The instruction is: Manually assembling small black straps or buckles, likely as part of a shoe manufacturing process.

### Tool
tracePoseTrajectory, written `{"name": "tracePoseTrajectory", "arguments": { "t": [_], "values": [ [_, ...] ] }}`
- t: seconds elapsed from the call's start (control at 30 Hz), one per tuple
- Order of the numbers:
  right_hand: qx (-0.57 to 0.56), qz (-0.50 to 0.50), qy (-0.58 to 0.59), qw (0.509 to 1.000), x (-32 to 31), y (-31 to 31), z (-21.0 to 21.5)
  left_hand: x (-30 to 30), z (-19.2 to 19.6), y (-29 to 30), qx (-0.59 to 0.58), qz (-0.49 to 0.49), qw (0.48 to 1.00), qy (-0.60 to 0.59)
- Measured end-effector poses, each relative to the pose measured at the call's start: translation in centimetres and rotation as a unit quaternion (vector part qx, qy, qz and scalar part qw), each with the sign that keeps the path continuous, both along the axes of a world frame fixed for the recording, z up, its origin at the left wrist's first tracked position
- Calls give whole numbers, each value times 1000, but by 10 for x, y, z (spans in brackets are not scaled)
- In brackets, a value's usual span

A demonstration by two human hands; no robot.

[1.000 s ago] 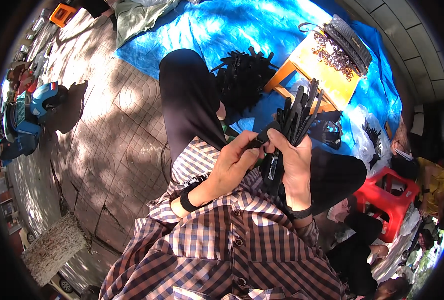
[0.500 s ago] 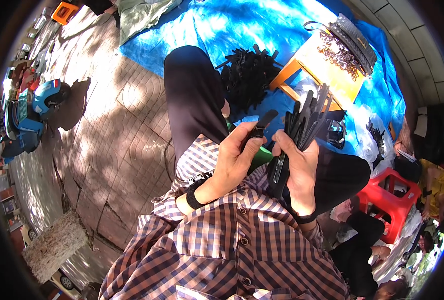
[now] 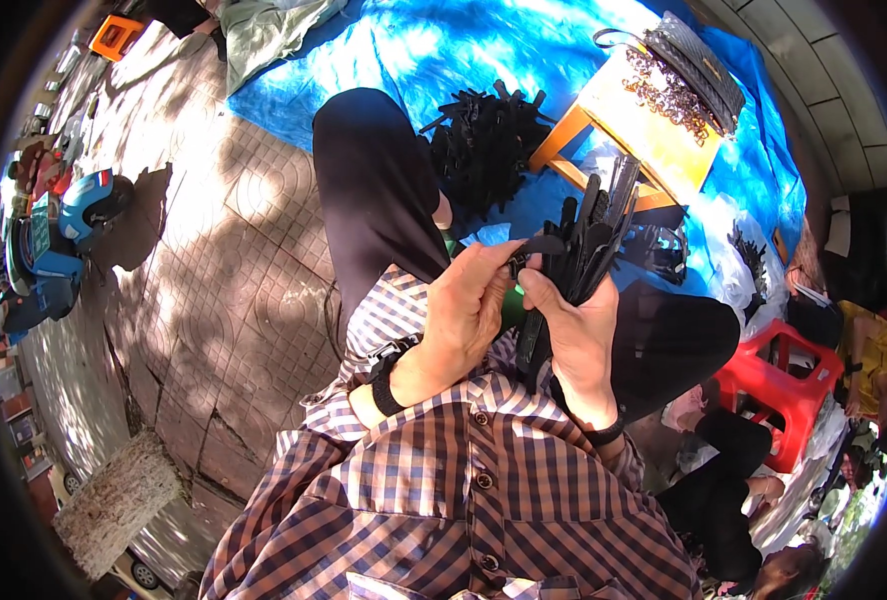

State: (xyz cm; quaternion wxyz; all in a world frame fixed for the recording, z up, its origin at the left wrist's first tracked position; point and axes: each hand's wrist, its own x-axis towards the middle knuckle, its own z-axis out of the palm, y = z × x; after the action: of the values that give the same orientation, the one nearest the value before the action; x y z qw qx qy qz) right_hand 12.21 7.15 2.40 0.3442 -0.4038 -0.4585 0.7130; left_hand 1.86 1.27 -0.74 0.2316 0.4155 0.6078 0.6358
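My left hand point(image 3: 464, 305) is closed, pinching one end of a short black strap point(image 3: 544, 245) between thumb and fingers. A small dark piece, perhaps a buckle, shows at the fingertips. My right hand point(image 3: 582, 345) is wrapped round a bundle of black straps point(image 3: 592, 245), which fan out above the fist and stick out below it. The right thumb tip meets the strap in the left hand. Both hands are close together over my lap. Beyond them a heap of similar black straps point(image 3: 484, 150) lies on a blue tarp point(image 3: 404, 50).
A yellow-orange stool point(image 3: 604, 105) carries small shiny brown pieces point(image 3: 664, 90) and a dark woven bag point(image 3: 699, 65). A red plastic stool point(image 3: 779, 375) and seated people are at right. At left are a blue scooter point(image 3: 89, 205) and a stone block point(image 3: 114, 500) on the paving.
My hands have come together: the left hand's strap now touches the right thumb and overlaps the bundle. The whole view has shifted slightly.
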Motion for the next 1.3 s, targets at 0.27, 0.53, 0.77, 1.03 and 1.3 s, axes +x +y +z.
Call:
{"name": "tracePoseTrajectory", "arguments": {
  "t": [0.27,0.53,0.77,1.03,1.3],
  "values": [
    [-38,12,44,998,1,14,-9,-3,14,-1,-106,-63,992,-22],
    [40,-11,-19,999,5,5,-4,-3,12,-5,-80,-73,993,38],
    [-43,9,100,994,10,7,-10,4,12,-2,-53,-67,994,66],
    [-83,46,74,993,17,12,0,-3,11,-2,-33,-79,987,139],
    [52,-1,-31,998,9,-2,13,-4,21,-7,-86,-142,984,-64]
  ]
}}
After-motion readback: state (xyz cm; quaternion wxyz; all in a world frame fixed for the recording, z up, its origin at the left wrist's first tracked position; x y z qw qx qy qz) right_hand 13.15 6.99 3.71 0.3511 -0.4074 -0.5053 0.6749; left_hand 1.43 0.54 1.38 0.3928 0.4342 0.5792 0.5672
